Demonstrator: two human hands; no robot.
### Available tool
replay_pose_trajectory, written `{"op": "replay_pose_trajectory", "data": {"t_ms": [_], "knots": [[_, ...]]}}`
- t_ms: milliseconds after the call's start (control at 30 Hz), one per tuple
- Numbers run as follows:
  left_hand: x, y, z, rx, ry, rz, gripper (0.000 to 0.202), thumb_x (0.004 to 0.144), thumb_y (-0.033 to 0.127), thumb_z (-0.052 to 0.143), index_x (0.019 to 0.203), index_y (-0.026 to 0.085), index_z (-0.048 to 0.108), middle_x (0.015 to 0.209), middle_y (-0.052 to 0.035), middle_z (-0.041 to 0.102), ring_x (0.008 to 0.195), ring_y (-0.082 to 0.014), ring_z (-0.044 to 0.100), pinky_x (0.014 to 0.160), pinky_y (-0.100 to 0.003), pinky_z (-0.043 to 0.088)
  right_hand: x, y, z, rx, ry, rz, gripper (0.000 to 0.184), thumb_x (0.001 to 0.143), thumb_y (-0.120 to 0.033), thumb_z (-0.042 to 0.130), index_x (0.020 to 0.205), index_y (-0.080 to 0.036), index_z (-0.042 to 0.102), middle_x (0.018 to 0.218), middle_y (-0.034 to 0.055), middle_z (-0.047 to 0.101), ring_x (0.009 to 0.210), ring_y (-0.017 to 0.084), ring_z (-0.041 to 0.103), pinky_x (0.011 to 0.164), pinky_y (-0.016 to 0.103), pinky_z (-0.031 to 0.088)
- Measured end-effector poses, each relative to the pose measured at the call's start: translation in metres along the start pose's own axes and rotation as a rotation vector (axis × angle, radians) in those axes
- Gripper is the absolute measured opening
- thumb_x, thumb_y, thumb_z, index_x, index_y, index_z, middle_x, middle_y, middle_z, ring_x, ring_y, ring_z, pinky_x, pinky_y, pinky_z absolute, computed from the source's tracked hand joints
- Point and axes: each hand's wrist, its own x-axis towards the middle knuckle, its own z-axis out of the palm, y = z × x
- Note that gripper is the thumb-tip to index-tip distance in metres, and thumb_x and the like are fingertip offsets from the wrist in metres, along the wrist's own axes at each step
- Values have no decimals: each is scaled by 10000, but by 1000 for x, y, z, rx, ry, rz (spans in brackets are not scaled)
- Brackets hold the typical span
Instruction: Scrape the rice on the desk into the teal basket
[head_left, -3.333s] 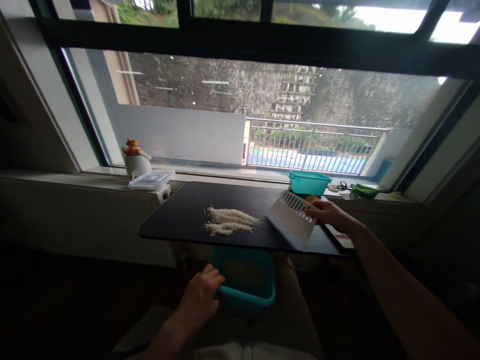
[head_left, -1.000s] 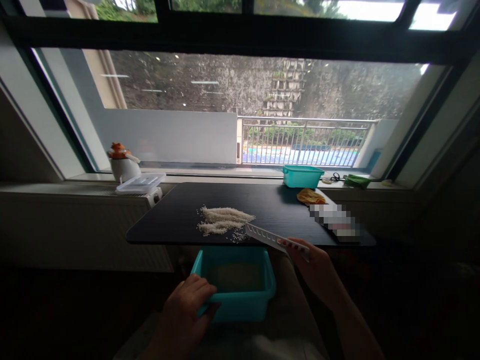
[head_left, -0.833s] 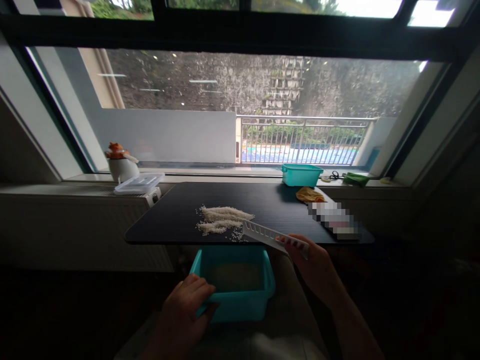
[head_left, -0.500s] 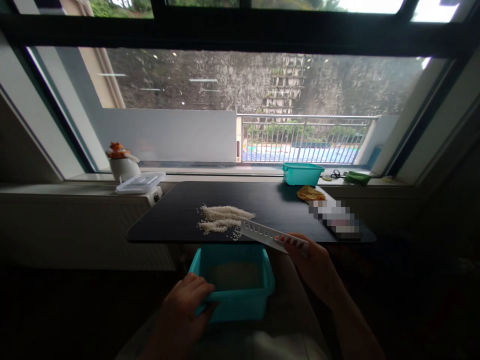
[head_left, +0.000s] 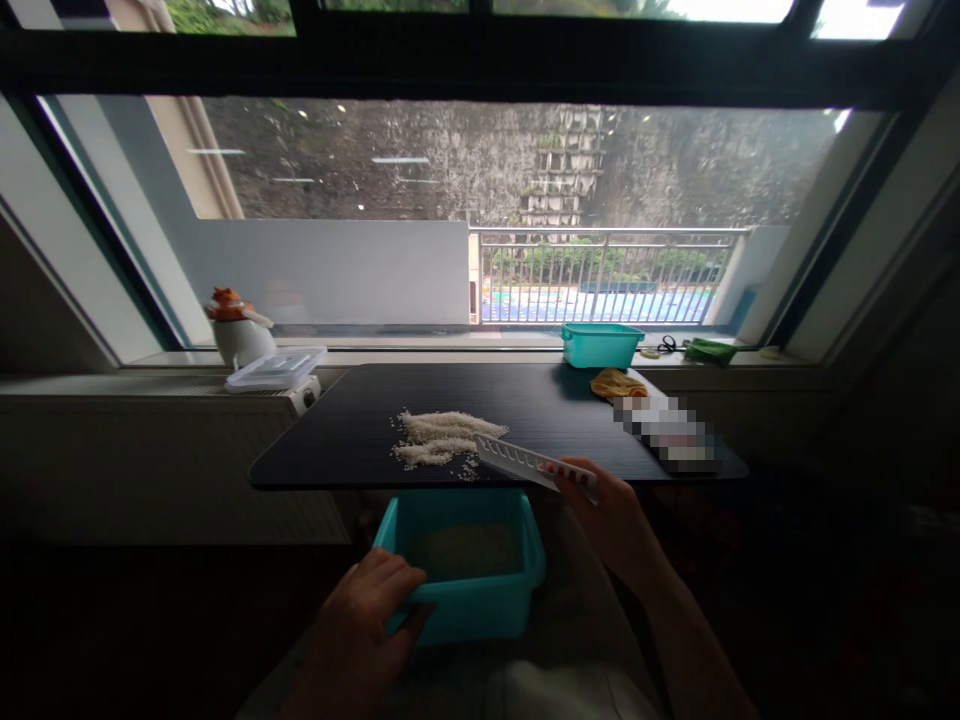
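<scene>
A pile of white rice [head_left: 442, 436] lies on the dark tabletop [head_left: 322, 440], split by a furrow, with loose grains near the front edge. My right hand [head_left: 600, 505] grips a white slotted strip [head_left: 517, 460], whose far end touches or hovers at the right side of the pile. Below the table edge is a turquoise bin [head_left: 469, 610]. My left hand [head_left: 379, 600] is closed on its near left rim, fingers over the edge and thumb outside. Dim, pale contents cover the bin's floor; what they are is hard to make out.
On the sill stand a second turquoise bin [head_left: 600, 346], scissors [head_left: 666, 344], a green item [head_left: 709, 351] and an orange-topped white container [head_left: 241, 330]. A clear lid [head_left: 276, 369] rests at left. A yellowish cloth [head_left: 616, 384] and a blurred-out object [head_left: 671, 432] lie on the table's right.
My right hand and the slotted strip have shifted slightly left and up. My left hand keeps its hold on the bin, and the rice looks much the same.
</scene>
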Motion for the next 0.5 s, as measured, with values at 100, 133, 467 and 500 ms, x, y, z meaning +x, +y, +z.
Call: {"op": "replay_pose_trajectory", "data": {"t_ms": [100,133,467,500], "knots": [[0,-1,-1,9,0,7,62,770,261,625,776,214,665,734,-14,666,705,-177,636,637,-267,518,0,0,3,30,-56,-11,249,856,-368,520,909,-171,663,722,25,652,624,164,574,544,240,436],[0,-1,-1,11,-4,9,63,772,262,623,770,213,664,732,-15,666,704,-179,637,635,-269,518,-1,0,4,44,-80,-11,251,858,-371,519,916,-174,663,737,27,660,635,168,580,546,242,440],[-1,-3,-4,13,39,41,76,766,280,630,767,213,666,711,-7,665,683,-171,640,608,-253,516,12,1,14,54,-87,-41,226,869,-348,521,924,-172,650,727,15,638,642,154,563,577,246,436],[-1,-3,-5,16,36,43,71,764,275,632,763,212,663,706,-6,663,680,-171,639,603,-255,515,11,-1,14,74,-117,-41,227,869,-355,522,921,-175,651,733,15,640,652,156,567,581,246,440]]}}
